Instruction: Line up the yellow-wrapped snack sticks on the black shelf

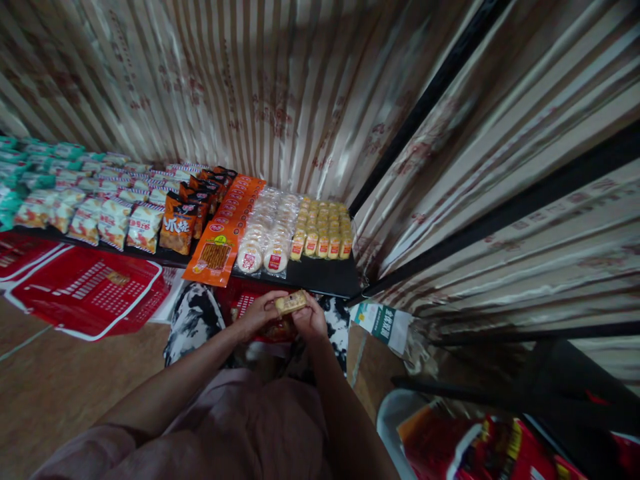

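Observation:
My left hand and my right hand meet in front of me, both closed on a small yellow wrapped pastry. They hover just below the front edge of a low black shelf. On the shelf above them lie rows of similar yellow pastries, round white cakes in clear wrap and orange snack packs. A red basket sits beneath my hands, partly hidden.
More snack bags fill the shelf to the left. Stacked red baskets lie on the wooden floor at left. A striped curtain hangs behind. Black frame bars and red bags crowd the right; a cardboard box stands nearby.

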The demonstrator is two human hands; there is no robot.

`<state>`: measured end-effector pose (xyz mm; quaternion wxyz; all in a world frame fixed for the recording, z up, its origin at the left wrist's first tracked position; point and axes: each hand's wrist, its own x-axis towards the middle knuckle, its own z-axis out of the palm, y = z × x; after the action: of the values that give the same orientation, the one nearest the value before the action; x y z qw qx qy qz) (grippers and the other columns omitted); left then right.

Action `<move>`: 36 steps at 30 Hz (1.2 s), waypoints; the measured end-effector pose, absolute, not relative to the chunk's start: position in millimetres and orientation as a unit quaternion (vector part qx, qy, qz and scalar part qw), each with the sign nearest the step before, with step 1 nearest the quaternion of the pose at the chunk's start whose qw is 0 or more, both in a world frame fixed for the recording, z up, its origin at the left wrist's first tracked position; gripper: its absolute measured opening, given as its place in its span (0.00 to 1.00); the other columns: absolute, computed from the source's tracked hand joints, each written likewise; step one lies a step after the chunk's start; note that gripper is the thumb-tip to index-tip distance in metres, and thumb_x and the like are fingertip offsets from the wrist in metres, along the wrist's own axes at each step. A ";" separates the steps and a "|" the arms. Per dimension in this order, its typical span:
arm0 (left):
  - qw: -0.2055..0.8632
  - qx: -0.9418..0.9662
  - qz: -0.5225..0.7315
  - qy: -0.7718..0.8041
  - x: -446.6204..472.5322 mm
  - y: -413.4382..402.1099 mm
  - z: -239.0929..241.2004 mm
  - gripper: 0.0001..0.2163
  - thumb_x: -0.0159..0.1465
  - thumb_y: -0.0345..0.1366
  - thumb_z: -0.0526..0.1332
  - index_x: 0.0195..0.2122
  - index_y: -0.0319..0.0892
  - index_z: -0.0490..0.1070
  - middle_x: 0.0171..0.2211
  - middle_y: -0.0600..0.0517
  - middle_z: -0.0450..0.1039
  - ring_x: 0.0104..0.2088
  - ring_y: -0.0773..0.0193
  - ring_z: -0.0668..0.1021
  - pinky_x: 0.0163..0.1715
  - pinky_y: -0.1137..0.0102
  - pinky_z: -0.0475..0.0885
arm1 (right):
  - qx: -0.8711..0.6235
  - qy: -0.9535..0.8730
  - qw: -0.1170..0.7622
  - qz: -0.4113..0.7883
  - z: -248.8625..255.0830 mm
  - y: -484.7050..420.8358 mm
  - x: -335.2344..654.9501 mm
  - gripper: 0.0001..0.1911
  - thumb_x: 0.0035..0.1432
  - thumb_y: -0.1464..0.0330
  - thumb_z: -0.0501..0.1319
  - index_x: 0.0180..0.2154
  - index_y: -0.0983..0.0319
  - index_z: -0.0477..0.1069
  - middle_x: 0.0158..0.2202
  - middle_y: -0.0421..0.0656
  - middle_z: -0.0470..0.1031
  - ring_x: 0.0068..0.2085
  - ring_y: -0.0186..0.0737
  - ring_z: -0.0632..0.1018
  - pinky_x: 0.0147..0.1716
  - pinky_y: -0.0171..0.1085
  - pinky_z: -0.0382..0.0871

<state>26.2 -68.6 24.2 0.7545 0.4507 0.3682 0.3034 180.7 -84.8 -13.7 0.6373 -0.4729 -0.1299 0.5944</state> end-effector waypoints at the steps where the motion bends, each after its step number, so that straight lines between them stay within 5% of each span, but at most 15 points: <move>1: 0.749 0.457 0.305 0.370 27.1 -68.8 24.4 0.27 0.47 0.37 0.66 0.50 0.38 0.66 0.47 0.45 0.71 0.43 0.58 0.74 0.37 0.71 0.69 | -0.469 -0.116 0.643 0.594 -12.4 -85.0 181.0 0.06 0.49 0.63 0.60 0.28 0.59 0.69 0.30 0.42 0.76 0.41 0.40 0.77 0.43 0.41 0.72; 8: 0.715 0.476 0.319 0.401 38.0 -72.2 25.6 0.27 0.47 0.36 0.67 0.49 0.38 0.65 0.46 0.45 0.71 0.44 0.59 0.74 0.43 0.71 0.68 | -0.456 -0.086 0.661 0.590 -12.0 -85.1 185.4 0.05 0.48 0.65 0.61 0.29 0.60 0.70 0.30 0.43 0.76 0.42 0.41 0.77 0.42 0.41 0.73; 21: 0.630 0.536 0.317 0.464 50.4 -69.8 29.2 0.21 0.53 0.34 0.60 0.49 0.37 0.64 0.41 0.47 0.73 0.35 0.63 0.76 0.35 0.72 0.70 | -0.470 -0.001 0.682 0.560 4.1 -83.4 187.5 0.05 0.46 0.74 0.60 0.29 0.61 0.73 0.34 0.41 0.77 0.40 0.33 0.76 0.42 0.30 0.72; 36: 0.748 0.362 0.345 0.436 55.1 -66.8 23.0 0.17 0.55 0.45 0.61 0.38 0.37 0.67 0.29 0.49 0.75 0.25 0.66 0.76 0.24 0.75 0.68 | -0.520 -0.074 0.660 0.537 27.4 -90.6 181.0 0.19 0.39 0.69 0.67 0.38 0.58 0.73 0.36 0.39 0.77 0.31 0.30 0.75 0.30 0.29 0.70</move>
<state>55.1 -66.8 23.0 0.7479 0.3620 0.4363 0.3453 181.0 -90.6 27.4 0.6597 -0.5204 -0.0738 0.5372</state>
